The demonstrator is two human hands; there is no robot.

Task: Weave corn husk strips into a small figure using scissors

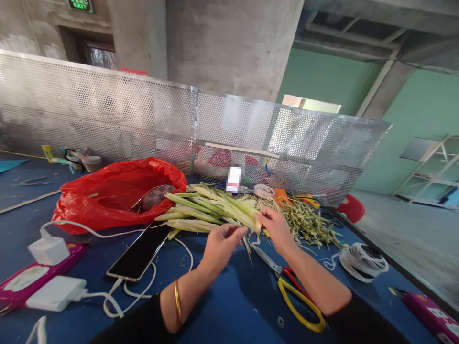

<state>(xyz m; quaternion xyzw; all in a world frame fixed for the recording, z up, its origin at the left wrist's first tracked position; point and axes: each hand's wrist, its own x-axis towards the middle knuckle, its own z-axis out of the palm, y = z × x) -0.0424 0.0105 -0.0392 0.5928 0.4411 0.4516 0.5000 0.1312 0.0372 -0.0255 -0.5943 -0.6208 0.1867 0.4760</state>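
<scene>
- So the work sits mid-tabletop [222,310]: a bundle of corn husks [199,205], pale green and yellowish, with one broad husk [242,212] lying over the right part of it
- Right hand [278,230] has its grip pinching the near end of that broad husk, thumb and fingers pressed on it
- Left hand [221,244] is just beside it, thumb and forefinger drawn together near the husk end; can't tell if that grip is really pinching a thin strand or just closing on nothing
- Step in hand, as far as I'd judge: working the tip of one husk with both hands, rest of the bundle left lying
- Next move would call for a firm hold on the right and a fine fingertip pinch on the left, since the husk looks thin and likely to split
- Scissors [301,306] with yellow and red handles lie below the hands, partly behind the right forearm
- Red plastic bag [81,210] and phone [139,253] off to the left, heap of greenish scraps [310,224] to the right
</scene>
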